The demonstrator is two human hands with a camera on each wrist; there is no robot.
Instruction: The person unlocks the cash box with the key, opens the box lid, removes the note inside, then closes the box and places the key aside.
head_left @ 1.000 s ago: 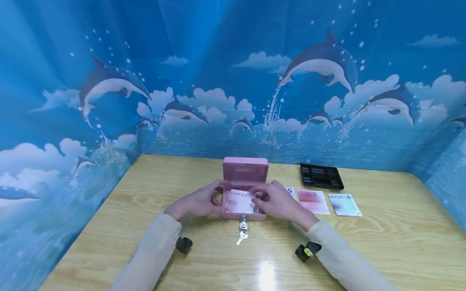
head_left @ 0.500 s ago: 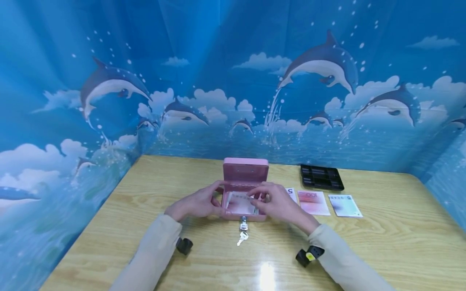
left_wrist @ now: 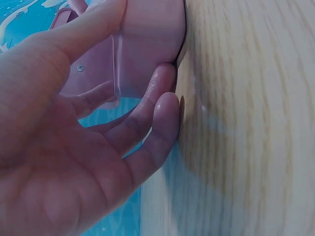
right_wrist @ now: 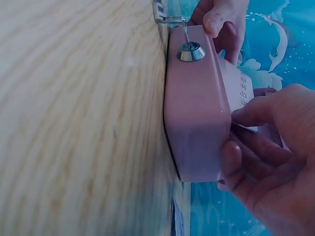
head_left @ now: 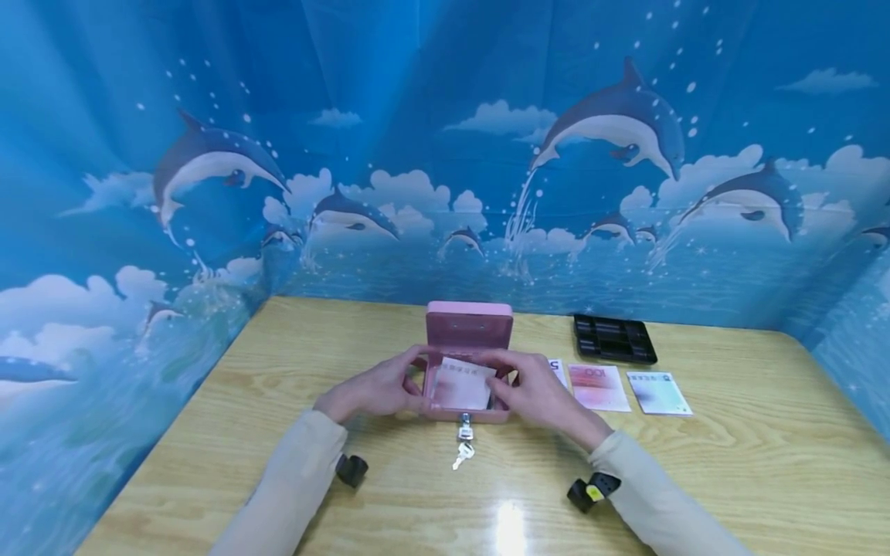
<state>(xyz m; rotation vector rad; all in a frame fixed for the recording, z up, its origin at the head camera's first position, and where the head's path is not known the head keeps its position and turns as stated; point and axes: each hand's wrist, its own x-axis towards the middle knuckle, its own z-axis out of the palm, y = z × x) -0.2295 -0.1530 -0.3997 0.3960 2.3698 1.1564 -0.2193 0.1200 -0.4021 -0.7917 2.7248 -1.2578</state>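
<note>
A pink cash box (head_left: 469,309) stands on the table with its lid raised. My left hand (head_left: 378,386) holds the box by its left side, thumb at the front corner, as the left wrist view shows along the box wall (left_wrist: 150,44). Inside lies a pale pink banknote (head_left: 462,386), its right side lifted and slightly askew. My right hand (head_left: 535,390) pinches this banknote at the right edge, fingers reaching over the box rim. A key sits in the front lock (right_wrist: 191,51), and another key (head_left: 464,454) hangs from it onto the table. What lies beneath the note is mostly hidden.
Right of the box lie a red 100 banknote (head_left: 599,390), a pale bluish banknote (head_left: 658,392) and one marked 5 (head_left: 557,369), partly behind my right hand. Behind them sits a black compartment tray (head_left: 615,340). A dolphin-print backdrop (head_left: 389,262) borders the table.
The banknote's right side has risen and the note has turned slightly. My right fingers have shifted from over the note to its right edge. My left hand stays in place.
</note>
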